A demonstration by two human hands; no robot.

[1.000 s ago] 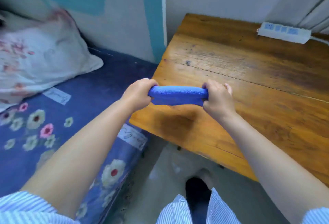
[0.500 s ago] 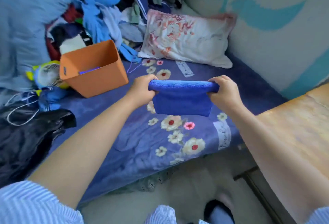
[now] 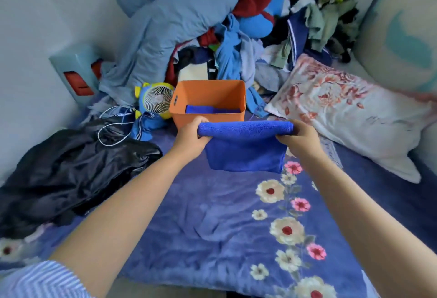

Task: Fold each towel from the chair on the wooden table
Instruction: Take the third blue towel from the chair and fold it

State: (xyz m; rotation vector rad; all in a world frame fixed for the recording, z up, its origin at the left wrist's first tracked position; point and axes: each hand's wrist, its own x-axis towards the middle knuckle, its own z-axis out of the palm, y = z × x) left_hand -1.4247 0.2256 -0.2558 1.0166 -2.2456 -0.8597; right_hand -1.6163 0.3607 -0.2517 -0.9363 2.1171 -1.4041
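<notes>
Half a second back the folded blue towel (image 3: 244,148) was over the near part of the bed with the orange bin off to the left; now the view has swung round and the towel hangs right in front of that orange bin (image 3: 208,104), almost touching its near rim, while the wooden table is out of sight altogether. It is held level in the air above the flowered blanket (image 3: 212,226), folded edge on top and the loose layers drooping below. The left hand (image 3: 190,135) grips one end with fingers curled round the fold, and the right hand (image 3: 299,135) grips the other end the same way, so the cloth is stretched flat between them. Inside the bin another blue cloth (image 3: 208,109) already lies flat on the bottom, which suggests the step in hand is stowing this folded piece on top of it. To do it well, I would keep both ends at equal height, carry the towel over the rim, lower it until the hanging part settles flat, then let go with both hands together so the fold does not spring open. Just left of the bin sits a small fan (image 3: 157,100); to the right lies a flowered pillow (image 3: 350,110), behind it a clothes heap (image 3: 236,37).
</notes>
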